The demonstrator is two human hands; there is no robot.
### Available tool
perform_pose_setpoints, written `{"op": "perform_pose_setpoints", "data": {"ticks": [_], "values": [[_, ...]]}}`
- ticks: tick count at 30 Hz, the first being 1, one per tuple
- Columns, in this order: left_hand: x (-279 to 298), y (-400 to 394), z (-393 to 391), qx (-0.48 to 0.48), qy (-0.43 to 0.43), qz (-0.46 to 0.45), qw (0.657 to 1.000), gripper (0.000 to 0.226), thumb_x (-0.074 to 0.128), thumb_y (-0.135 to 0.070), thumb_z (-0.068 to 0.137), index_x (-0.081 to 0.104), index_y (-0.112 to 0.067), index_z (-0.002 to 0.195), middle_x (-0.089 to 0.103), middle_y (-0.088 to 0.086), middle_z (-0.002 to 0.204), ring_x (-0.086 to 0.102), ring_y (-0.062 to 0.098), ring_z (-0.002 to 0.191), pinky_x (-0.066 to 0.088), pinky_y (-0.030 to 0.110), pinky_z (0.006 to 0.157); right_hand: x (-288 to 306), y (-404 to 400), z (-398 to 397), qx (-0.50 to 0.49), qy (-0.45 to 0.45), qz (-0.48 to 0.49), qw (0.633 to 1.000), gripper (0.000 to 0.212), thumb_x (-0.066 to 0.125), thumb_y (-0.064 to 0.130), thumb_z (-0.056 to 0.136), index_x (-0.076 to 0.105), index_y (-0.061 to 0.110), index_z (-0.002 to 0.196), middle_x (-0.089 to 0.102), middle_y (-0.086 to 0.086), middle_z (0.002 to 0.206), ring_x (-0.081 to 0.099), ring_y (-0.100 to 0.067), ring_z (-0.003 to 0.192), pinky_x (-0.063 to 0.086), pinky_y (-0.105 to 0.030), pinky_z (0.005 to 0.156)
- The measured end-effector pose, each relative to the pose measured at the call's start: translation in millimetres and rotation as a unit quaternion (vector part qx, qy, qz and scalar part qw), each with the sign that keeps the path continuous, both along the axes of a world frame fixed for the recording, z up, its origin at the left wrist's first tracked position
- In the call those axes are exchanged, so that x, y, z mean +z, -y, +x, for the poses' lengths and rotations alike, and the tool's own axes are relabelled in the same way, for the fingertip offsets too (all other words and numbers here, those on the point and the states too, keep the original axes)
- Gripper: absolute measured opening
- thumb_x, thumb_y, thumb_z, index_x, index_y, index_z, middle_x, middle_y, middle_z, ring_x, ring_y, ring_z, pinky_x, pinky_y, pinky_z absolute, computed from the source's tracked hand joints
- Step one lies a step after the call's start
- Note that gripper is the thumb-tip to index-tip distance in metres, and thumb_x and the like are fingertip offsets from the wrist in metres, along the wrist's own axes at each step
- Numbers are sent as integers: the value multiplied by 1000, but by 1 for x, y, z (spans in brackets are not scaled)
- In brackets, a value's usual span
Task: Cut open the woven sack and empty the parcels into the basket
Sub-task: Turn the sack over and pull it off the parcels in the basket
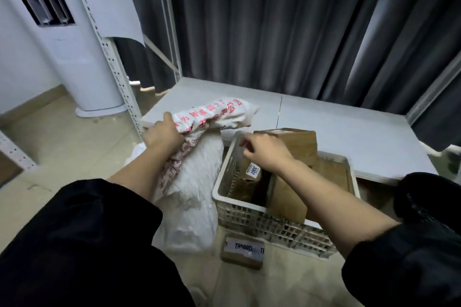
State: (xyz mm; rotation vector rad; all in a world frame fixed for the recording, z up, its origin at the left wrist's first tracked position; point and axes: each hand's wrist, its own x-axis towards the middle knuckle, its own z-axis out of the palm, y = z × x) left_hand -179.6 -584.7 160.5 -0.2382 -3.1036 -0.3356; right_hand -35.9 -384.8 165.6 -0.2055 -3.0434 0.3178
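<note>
The sack [199,147] is being gripped by the left hand [162,133] just left of the basket [224,182], while the right hand [264,152] is being held loosely curled, empty, over it.

Dark grey curtains [274,27] hang behind a low white platform [349,132], beside a perforated metal upright [112,62] on beige floor tiles [62,147].

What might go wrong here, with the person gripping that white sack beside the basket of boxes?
One small brown parcel with a taped label already lies on the floor outside the white plastic slatted basket, so more could miss. The brown cardboard boxes stand above the rim and might topple. The left hand alone grips the white woven sack with red print, while the right hand hovers over the basket, so the sack could slip.
</note>
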Motion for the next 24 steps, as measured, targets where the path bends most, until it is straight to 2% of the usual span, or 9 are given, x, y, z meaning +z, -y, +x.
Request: {"op": "perform_pose_setpoints", "data": {"ticks": [6, 11, 13, 15, 16, 18, 19, 22, 24], "values": [[-53, 8, -13, 44, 39, -10, 998, 63, 59, -32, 84, 29, -12, 135, 50, 18, 128, 51, 40, 118, 42, 43, 93, -64, 7, 4, 6, 77, -31, 997, 25, 46, 31, 90, 59, 22, 109, 68, -8, 108, 64, -31, 99, 52, -39, 77], [-101, 10, -23, 57, 16, 15, 998, 70, 60, -33, 85, 25, -7, 141, 47, 21, 128, 50, 41, 113, 43, 46, 91, -103, 13, 4, 5, 119, -37, 992, 26, 44, 31, 93, 58, 19, 112, 67, -12, 107, 62, -35, 98, 51, -40, 76], [-129, 10, -27, 65, -3, 27, 998, 74, 58, -42, 87, 24, -9, 144, 44, 22, 129, 50, 42, 111, 46, 49, 89, -120, 16, 4, 8, 131, -51, 990, 25, 45, 32, 93, 59, 20, 111, 67, -10, 108, 63, -33, 98, 52, -41, 78], [-156, 12, -27, 50, -15, -15, 999, 81, 51, -57, 88, 11, -23, 150, 31, 21, 145, 51, 40, 110, 48, 46, 84, -139, 20, 5, 13, 147, -68, 987, 25, 45, 33, 93, 60, 23, 110, 68, -5, 109, 64, -29, 98, 52, -39, 80], [-168, 14, -26, 21, 5, -57, 998, 79, 47, -56, 90, 2, -32, 151, 16, 17, 155, 50, 39, 112, 47, 44, 83, -148, 22, 5, 14, 153, -75, 985, 24, 46, 33, 93, 60, 25, 110, 68, -3, 109, 64, -26, 98, 52, -37, 80], [-195, 16, -23, -53, 88, -126, 987, 81, 47, -50, 92, -10, -40, 149, -11, 6, 160, 42, 38, 123, 46, 43, 89, -164, 25, 5, 13, 161, -83, 983, 24, 46, 33, 92, 60, 28, 111, 68, 0, 109, 65, -24, 97, 52, -36, 79], [-208, 17, -23, -78, 141, -141, 977, 85, 50, -55, 89, -10, -41, 148, -15, 3, 159, 34, 39, 131, 42, 46, 96, -173, 26, 4, 14, 166, -86, 982, 24, 46, 33, 92, 59, 29, 111, 68, -1, 109, 65, -24, 97, 53, -37, 79], [-236, 18, -20, -91, 306, -159, 934, 88, 50, -64, 83, 0, -36, 151, -12, 4, 159, 12, 39, 144, 20, 51, 113, -193, 29, 1, 9, 192, -91, 977, 24, 45, 33, 92, 58, 29, 111, 68, -2, 111, 65, -26, 98, 53, -39, 80], [-244, 17, -11, -93, 246, -202, 943, 67, 48, -52, 89, 26, -29, 148, 14, 7, 157, 23, 38, 139, 24, 49, 112, -205, 32, 1, 4, 189, -83, 978, 24, 45, 32, 91, 60, 27, 110, 68, -3, 110, 64, -26, 98, 52, -37, 78]]}}
